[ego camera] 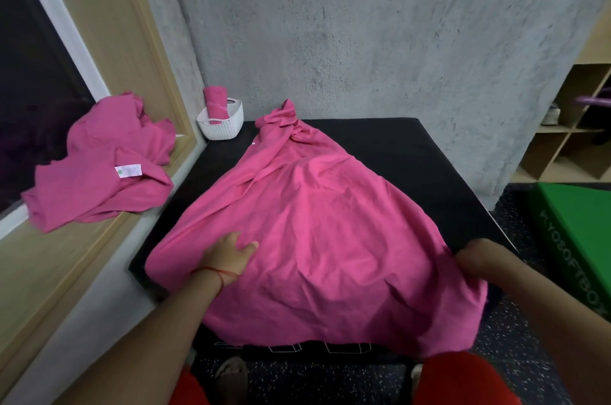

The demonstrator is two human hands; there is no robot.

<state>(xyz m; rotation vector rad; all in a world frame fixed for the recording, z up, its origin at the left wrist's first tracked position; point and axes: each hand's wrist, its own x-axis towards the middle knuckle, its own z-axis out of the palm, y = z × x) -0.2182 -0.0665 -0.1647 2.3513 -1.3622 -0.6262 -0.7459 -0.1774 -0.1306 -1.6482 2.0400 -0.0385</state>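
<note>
1. In the head view we are looking down at a pink garment [314, 239] lying spread over most of a black pad [413, 153], its collar end bunching toward the pad's far edge and its hem hanging over the near edge.
2. Our left hand [231, 252] is resting flat on the garment near the pad's near left corner, fingers lying straight and gripping nothing. A red thread [218, 272] is circling that wrist.
3. Our right hand [472, 255] is clutching the garment's edge at the pad's right side. The fingers are curling into the fabric, and the cloth is hiding their tips.
4. A white basket [221, 121] is sitting at the pad's far left corner and holding a rolled pink cloth [215, 103] upright. We cannot tell whether the basket is standing on the pad or just behind it.
5. A heap of pink clothes [99, 159] is lying on the sill left of the pad, with a white label showing.
6. Right of the pad, the frame edge is cutting off a green box [575, 232], leaving its lettering only partly readable.
7. Beyond the pad's right side, a wooden shelf [562, 140] is showing blurred, unidentifiable contents.
</note>
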